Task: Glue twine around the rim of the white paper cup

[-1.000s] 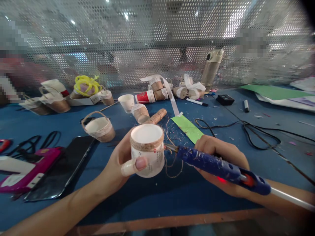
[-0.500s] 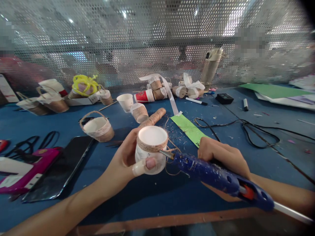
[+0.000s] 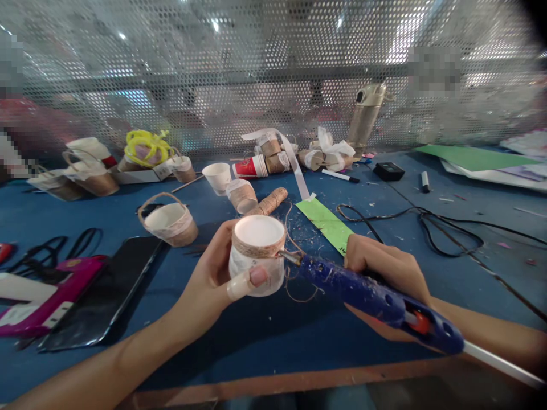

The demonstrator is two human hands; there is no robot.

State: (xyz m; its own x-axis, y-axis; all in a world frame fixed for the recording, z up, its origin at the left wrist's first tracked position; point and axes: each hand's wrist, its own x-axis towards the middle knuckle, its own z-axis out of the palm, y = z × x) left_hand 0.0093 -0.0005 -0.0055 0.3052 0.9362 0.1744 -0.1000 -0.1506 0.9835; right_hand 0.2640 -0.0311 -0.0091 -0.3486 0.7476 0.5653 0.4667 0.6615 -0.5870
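Clamped the cup above the bench in the fingers of the left hand — banded with twine near the rim, unwrapped below, seemingly part-done — and gripped the glue gun in the right hand.

Glue gun shifted left, cup slightly higher

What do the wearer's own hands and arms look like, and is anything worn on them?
The left hand is ungloved, with a pale band, perhaps tape, wrapped around its thumb below the bare tip. The right hand is ungloved too. No sleeve or watch shows on either forearm. Some fingers are hidden, so rings can't be ruled out.
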